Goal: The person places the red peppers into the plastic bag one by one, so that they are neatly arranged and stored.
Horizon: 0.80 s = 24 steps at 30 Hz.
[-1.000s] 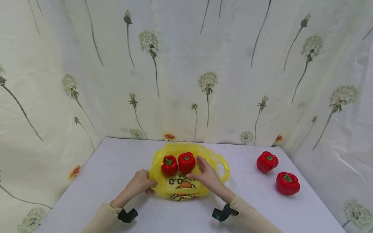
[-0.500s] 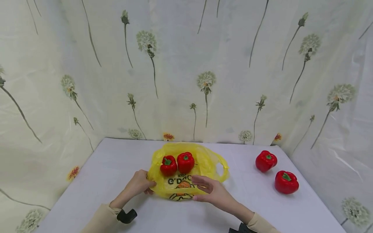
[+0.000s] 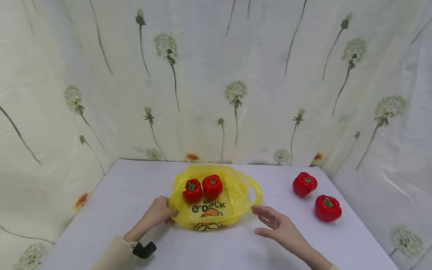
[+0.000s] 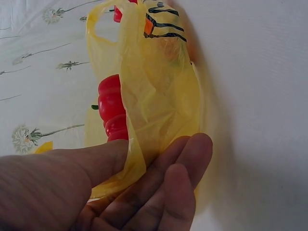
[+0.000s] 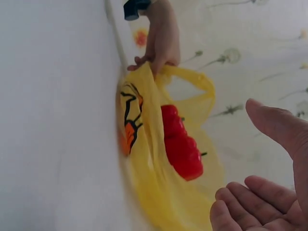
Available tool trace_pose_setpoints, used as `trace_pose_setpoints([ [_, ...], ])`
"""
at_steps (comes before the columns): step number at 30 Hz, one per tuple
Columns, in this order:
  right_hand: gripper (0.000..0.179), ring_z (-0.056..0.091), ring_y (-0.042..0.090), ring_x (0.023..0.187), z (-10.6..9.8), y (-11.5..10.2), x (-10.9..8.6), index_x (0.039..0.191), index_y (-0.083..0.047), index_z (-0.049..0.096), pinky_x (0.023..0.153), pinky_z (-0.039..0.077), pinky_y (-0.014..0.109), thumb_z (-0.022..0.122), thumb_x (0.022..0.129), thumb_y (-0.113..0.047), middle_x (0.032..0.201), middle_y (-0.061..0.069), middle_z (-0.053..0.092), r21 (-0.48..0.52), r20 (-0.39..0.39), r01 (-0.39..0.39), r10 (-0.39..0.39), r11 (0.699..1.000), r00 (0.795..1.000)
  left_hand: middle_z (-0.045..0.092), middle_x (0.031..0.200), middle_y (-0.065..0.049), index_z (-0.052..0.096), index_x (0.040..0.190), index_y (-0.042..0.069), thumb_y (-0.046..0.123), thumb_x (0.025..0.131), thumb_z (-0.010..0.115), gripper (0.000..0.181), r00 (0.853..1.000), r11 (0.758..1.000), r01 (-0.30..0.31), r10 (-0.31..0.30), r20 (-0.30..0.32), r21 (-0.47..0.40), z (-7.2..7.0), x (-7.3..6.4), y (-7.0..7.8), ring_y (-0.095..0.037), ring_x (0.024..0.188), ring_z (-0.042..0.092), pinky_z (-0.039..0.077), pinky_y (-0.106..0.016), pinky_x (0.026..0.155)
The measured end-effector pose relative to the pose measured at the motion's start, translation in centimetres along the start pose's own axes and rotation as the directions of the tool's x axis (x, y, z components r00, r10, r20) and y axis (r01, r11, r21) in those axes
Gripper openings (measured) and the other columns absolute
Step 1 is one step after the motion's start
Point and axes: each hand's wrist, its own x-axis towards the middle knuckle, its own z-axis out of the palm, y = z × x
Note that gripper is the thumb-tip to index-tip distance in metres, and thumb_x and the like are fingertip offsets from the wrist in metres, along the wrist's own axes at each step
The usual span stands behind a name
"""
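Observation:
A yellow plastic bag (image 3: pixel 233 213) with printed lettering and a cartoon figure lies spread on the table, its mouth gaping. Two red bell peppers, a left one (image 3: pixel 192 191) and a right one (image 3: pixel 212 187), sit inside it with green stems showing. My left hand (image 3: pixel 160 212) pinches the bag's left edge; in the left wrist view the thumb is inside the plastic and the fingers (image 4: pixel 192 159) are outside. To the right of the bag, my right hand (image 3: pixel 278 227) is held over the table with fingers extended, thumb apart, holding nothing.
Two more red bell peppers, a farther one (image 3: pixel 305 184) and a nearer one (image 3: pixel 327 208), rest on the right side of the white table (image 3: pixel 135 180). A dandelion-patterned curtain (image 3: pixel 202 75) hangs behind and along both sides.
My right hand has drawn away from over the peppers in the bag, moving right and toward me. The left hand keeps its pinch on the bag's edge. The view has shifted slightly.

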Motion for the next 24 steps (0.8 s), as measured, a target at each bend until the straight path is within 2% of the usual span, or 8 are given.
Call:
trace_pose_setpoints([
  [3, 0.069, 0.047, 0.024, 0.134, -1.3, 0.8, -0.9, 0.139, -0.016, 0.047, 0.101, 0.047, 0.029, 0.078, 0.079, -0.027, 0.144, 0.012, 0.049, -0.009, -0.071, -0.070, 0.069, 0.997, 0.995, 0.066, 0.062, -0.006, 0.066, 0.086, -0.001, 0.007, 0.079, 0.069, 0.011, 1.000, 1.000, 0.007, -0.007, -0.002, 0.005, -0.1, 0.1, 0.0, -0.020, 0.052, 0.066, 0.055, -0.028, 0.048],
  [5, 0.069, 0.047, 0.023, 0.134, -2.2, 1.4, -1.4, 0.139, -0.018, 0.047, 0.099, 0.048, 0.028, 0.078, 0.078, -0.029, 0.145, 0.010, 0.049, -0.026, -0.126, -0.123, 0.119, 0.992, 0.985, 0.066, 0.062, -0.007, 0.066, 0.086, -0.001, 0.007, 0.079, 0.069, 0.011, 1.000, 1.000, 0.005, -0.005, -0.001, 0.008, -0.1, 0.1, 0.0, -0.020, 0.052, 0.066, 0.055, -0.028, 0.048],
  [10, 0.073, 0.043, 0.030, 0.137, -4.3, 2.8, -2.7, 0.144, -0.016, 0.041, 0.095, 0.051, 0.028, 0.074, 0.082, -0.036, 0.148, 0.010, 0.045, -0.085, -0.226, -0.218, 0.194, 0.972, 0.955, 0.066, 0.062, -0.006, 0.066, 0.087, -0.001, 0.008, 0.080, 0.069, 0.012, 1.000, 1.000, 0.011, -0.011, -0.001, 0.013, -0.1, 0.4, 0.0, -0.020, 0.053, 0.066, 0.055, -0.028, 0.048],
  [14, 0.077, 0.040, 0.032, 0.139, -6.2, 4.1, -3.8, 0.147, -0.014, 0.036, 0.095, 0.052, 0.029, 0.071, 0.084, -0.041, 0.150, 0.012, 0.042, -0.098, -0.274, -0.289, 0.253, 0.952, 0.928, 0.066, 0.063, -0.006, 0.066, 0.087, -0.001, 0.007, 0.079, 0.069, 0.012, 1.000, 1.000, 0.016, -0.016, 0.001, 0.013, 0.0, 0.5, -0.2, -0.019, 0.053, 0.066, 0.055, -0.028, 0.048],
  [20, 0.081, 0.043, 0.035, 0.134, -9.4, 5.8, -5.4, 0.148, -0.010, 0.033, 0.093, 0.054, 0.040, 0.064, 0.086, -0.052, 0.148, 0.017, 0.043, -0.130, -0.340, -0.410, 0.348, 0.903, 0.874, 0.066, 0.063, -0.006, 0.067, 0.088, -0.001, 0.007, 0.079, 0.070, 0.012, 1.000, 1.000, 0.026, -0.026, -0.003, 0.015, 0.3, 0.4, -0.2, -0.019, 0.053, 0.066, 0.055, -0.028, 0.049],
  [22, 0.084, 0.051, 0.029, 0.127, -10.4, 6.4, -5.9, 0.147, -0.010, 0.034, 0.092, 0.054, 0.042, 0.064, 0.084, -0.056, 0.146, 0.017, 0.046, -0.139, -0.372, -0.441, 0.366, 0.887, 0.853, 0.066, 0.063, -0.006, 0.067, 0.087, -0.001, 0.007, 0.079, 0.069, 0.012, 1.000, 0.999, 0.027, -0.027, -0.006, 0.018, 0.3, 0.3, -0.2, -0.019, 0.053, 0.066, 0.055, -0.028, 0.049],
  [24, 0.086, 0.059, 0.012, 0.112, -11.4, 6.9, -6.3, 0.146, -0.009, 0.034, 0.090, 0.056, 0.040, 0.064, 0.083, -0.058, 0.141, 0.016, 0.051, -0.137, -0.418, -0.465, 0.374, 0.875, 0.828, 0.066, 0.063, -0.006, 0.067, 0.087, -0.001, 0.006, 0.078, 0.069, 0.012, 1.000, 0.999, 0.027, -0.027, -0.008, 0.021, 0.3, 0.3, -0.2, -0.019, 0.052, 0.066, 0.055, -0.029, 0.049],
])
